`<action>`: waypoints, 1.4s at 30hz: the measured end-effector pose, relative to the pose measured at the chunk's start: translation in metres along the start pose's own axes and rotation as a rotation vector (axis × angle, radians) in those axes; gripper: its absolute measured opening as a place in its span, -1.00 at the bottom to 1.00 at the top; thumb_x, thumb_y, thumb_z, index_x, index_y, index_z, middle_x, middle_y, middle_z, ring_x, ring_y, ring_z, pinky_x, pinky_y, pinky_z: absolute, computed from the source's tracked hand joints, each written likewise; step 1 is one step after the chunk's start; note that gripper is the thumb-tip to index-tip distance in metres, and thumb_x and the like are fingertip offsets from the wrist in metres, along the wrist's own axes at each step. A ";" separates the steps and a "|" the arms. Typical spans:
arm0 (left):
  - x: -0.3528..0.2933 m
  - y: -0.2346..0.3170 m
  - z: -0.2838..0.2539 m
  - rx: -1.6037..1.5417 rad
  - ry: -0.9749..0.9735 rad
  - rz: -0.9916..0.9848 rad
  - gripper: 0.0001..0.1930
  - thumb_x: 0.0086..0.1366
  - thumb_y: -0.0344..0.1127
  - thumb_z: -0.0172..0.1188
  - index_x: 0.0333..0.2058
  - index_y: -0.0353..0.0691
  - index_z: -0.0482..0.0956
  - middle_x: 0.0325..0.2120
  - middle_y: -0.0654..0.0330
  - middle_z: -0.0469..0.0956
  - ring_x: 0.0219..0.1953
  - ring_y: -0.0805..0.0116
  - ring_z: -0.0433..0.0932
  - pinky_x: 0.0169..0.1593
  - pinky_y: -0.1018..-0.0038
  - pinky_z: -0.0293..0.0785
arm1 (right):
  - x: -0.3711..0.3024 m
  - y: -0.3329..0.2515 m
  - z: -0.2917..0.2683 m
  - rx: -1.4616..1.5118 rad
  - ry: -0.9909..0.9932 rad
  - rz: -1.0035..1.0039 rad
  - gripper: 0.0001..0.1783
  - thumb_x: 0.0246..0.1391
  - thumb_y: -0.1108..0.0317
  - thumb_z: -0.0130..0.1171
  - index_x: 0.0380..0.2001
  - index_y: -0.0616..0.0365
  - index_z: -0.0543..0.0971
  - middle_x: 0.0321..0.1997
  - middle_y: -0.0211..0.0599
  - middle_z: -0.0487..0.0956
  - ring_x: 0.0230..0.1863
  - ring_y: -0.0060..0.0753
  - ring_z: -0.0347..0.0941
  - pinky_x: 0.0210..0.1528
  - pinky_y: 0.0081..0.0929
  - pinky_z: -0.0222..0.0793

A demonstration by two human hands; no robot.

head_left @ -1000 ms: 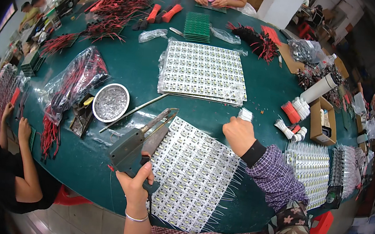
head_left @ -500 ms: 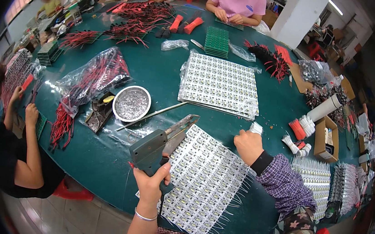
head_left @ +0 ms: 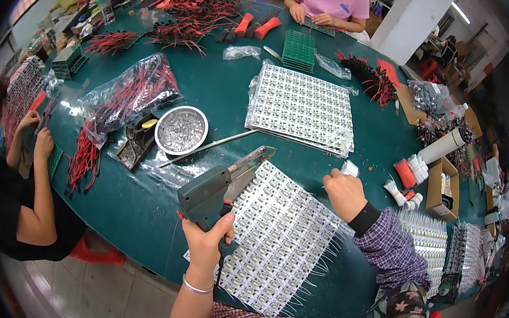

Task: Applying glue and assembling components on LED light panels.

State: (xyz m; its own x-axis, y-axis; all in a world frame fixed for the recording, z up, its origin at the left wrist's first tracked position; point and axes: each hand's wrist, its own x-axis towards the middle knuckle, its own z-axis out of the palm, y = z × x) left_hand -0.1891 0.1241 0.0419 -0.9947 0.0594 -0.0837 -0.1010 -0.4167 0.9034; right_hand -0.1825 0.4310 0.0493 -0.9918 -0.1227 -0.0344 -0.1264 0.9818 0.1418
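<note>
My left hand [head_left: 207, 241] is closed round the handle of a dark green soldering gun [head_left: 204, 197]. Its metal tip points up and to the right, over the top left corner of a white circuit board panel [head_left: 286, 240]. Thin white wires stick out along the panel's right edge. Past the panel's upper right side, my right hand [head_left: 345, 195] rests low over the table with curled fingers, right beside a small bundle of white wires [head_left: 349, 168]. What its fingertips hold, if anything, is hidden.
A stack of white panels [head_left: 300, 108] lies ahead, with a thin rod [head_left: 209, 148] near it. A round metal bowl [head_left: 181, 131] stands to the left, beside a bag of red wires [head_left: 134, 93]. On the right is a cardboard box [head_left: 443, 190]. Co-workers sit around the table.
The view has shifted slightly. My right hand has moved a little beside the white wire bundle, its fingers still curled. My left hand keeps its hold on the soldering gun.
</note>
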 end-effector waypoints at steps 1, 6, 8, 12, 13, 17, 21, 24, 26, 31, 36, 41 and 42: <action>0.000 0.001 0.001 0.004 0.005 0.000 -0.73 0.15 -0.52 0.30 -0.17 -0.50 0.54 -0.59 0.17 0.50 -0.71 0.49 0.41 -0.62 0.57 0.28 | 0.001 -0.004 0.002 -0.068 0.014 0.011 -0.96 -0.10 0.49 0.24 -0.49 0.16 0.61 -0.38 -0.13 0.58 -0.35 -0.11 0.62 -0.41 -0.22 0.49; 0.000 0.003 0.004 0.021 0.001 0.014 -0.73 0.15 -0.52 0.29 -0.18 -0.51 0.54 -0.60 0.16 0.49 -0.71 0.48 0.41 -0.62 0.56 0.28 | 0.006 -0.016 0.010 -0.337 -0.045 -0.122 -0.94 -0.13 0.43 0.27 -0.61 0.05 0.66 -0.48 -0.27 0.60 -0.31 -0.26 0.56 -0.39 -0.32 0.38; -0.002 0.004 0.006 0.025 0.009 0.009 -0.73 0.15 -0.52 0.29 -0.18 -0.51 0.54 -0.61 0.16 0.49 -0.72 0.47 0.40 -0.62 0.56 0.28 | 0.003 -0.018 0.014 -0.331 -0.027 -0.096 -0.93 -0.15 0.43 0.27 -0.63 0.04 0.66 -0.51 -0.31 0.59 -0.29 -0.28 0.54 -0.36 -0.34 0.37; 0.000 0.005 0.007 0.075 0.027 0.020 -0.73 0.15 -0.54 0.26 -0.17 -0.52 0.52 -0.60 0.14 0.48 -0.73 0.47 0.35 -0.61 0.56 0.26 | -0.001 -0.011 0.016 -0.133 0.163 -0.037 -0.94 -0.13 0.49 0.21 -0.53 0.09 0.63 -0.47 -0.29 0.58 -0.32 -0.20 0.53 -0.33 -0.32 0.42; -0.002 0.006 0.006 0.087 0.032 0.007 -0.72 0.15 -0.54 0.26 -0.16 -0.52 0.51 -0.57 0.12 0.49 -0.72 0.47 0.36 -0.61 0.56 0.27 | -0.002 -0.015 0.008 -0.023 0.221 -0.038 -0.93 -0.13 0.51 0.19 -0.50 0.11 0.62 -0.45 -0.27 0.57 -0.33 -0.17 0.53 -0.33 -0.29 0.44; -0.005 0.006 0.007 0.101 0.007 -0.014 -0.68 0.14 -0.55 0.27 -0.12 -0.54 0.49 -0.49 0.07 0.52 -0.71 0.47 0.38 -0.61 0.57 0.30 | -0.002 -0.037 0.018 0.515 0.406 0.046 -0.89 -0.02 0.58 0.20 -0.39 0.15 0.60 -0.37 -0.21 0.55 -0.31 -0.09 0.52 -0.29 -0.23 0.47; -0.006 -0.001 0.007 0.163 0.031 -0.009 -0.65 0.12 -0.61 0.27 -0.08 -0.52 0.50 -0.45 0.06 0.55 -0.70 0.49 0.39 -0.61 0.58 0.31 | 0.009 -0.067 0.031 0.670 0.581 0.064 -0.90 -0.01 0.55 0.29 -0.39 0.12 0.63 -0.40 -0.29 0.52 -0.31 -0.19 0.52 -0.33 -0.29 0.45; -0.009 -0.004 0.012 0.248 0.049 -0.040 -0.64 0.11 -0.64 0.28 -0.07 -0.49 0.52 -0.43 0.07 0.57 -0.68 0.51 0.41 -0.62 0.58 0.31 | 0.013 -0.075 0.041 0.610 0.644 0.061 -0.86 -0.06 0.57 0.31 -0.38 0.14 0.62 -0.40 -0.32 0.50 -0.32 -0.23 0.47 -0.34 -0.32 0.44; -0.010 -0.005 0.011 0.270 0.029 -0.106 -0.64 0.11 -0.66 0.30 -0.08 -0.48 0.54 -0.41 0.09 0.59 -0.67 0.52 0.43 -0.62 0.59 0.31 | 0.014 -0.078 0.049 0.610 0.652 0.073 -0.84 -0.08 0.60 0.30 -0.37 0.16 0.61 -0.39 -0.31 0.49 -0.32 -0.23 0.46 -0.34 -0.32 0.44; -0.013 -0.015 0.003 0.464 0.016 -0.019 -0.65 0.10 -0.66 0.33 -0.10 -0.46 0.56 -0.44 0.15 0.59 -0.64 0.54 0.45 -0.60 0.62 0.31 | 0.014 -0.077 0.054 0.658 0.632 0.066 -0.80 -0.11 0.66 0.26 -0.36 0.20 0.59 -0.36 -0.27 0.48 -0.32 -0.21 0.46 -0.33 -0.31 0.43; -0.018 -0.013 0.003 0.557 0.026 -0.047 -0.69 0.10 -0.64 0.36 -0.14 -0.43 0.60 -0.49 0.23 0.58 -0.63 0.57 0.45 -0.58 0.62 0.31 | 0.015 -0.076 0.057 0.664 0.645 0.055 -0.80 -0.12 0.68 0.24 -0.36 0.22 0.58 -0.35 -0.26 0.48 -0.32 -0.20 0.46 -0.32 -0.30 0.43; -0.024 -0.005 0.008 0.581 0.021 -0.170 -0.79 0.14 -0.47 0.44 -0.26 -0.40 0.66 -0.39 0.23 0.67 -0.40 0.53 0.56 -0.30 0.56 0.47 | 0.013 -0.076 0.056 0.655 0.627 0.062 -0.79 -0.13 0.68 0.24 -0.35 0.22 0.58 -0.34 -0.26 0.48 -0.31 -0.20 0.46 -0.30 -0.30 0.44; -0.024 -0.004 0.009 0.586 0.010 -0.174 -0.80 0.15 -0.47 0.43 -0.27 -0.40 0.65 -0.40 0.23 0.67 -0.41 0.53 0.56 -0.31 0.55 0.47 | 0.013 -0.076 0.055 0.648 0.631 0.067 -0.78 -0.14 0.68 0.24 -0.35 0.23 0.58 -0.34 -0.25 0.48 -0.31 -0.20 0.46 -0.30 -0.30 0.45</action>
State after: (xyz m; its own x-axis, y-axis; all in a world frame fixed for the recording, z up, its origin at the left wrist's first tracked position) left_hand -0.1650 0.1327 0.0438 -0.9649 0.0724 -0.2525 -0.2379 0.1667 0.9569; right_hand -0.1853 0.3629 -0.0162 -0.8458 0.0681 0.5292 -0.2235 0.8554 -0.4672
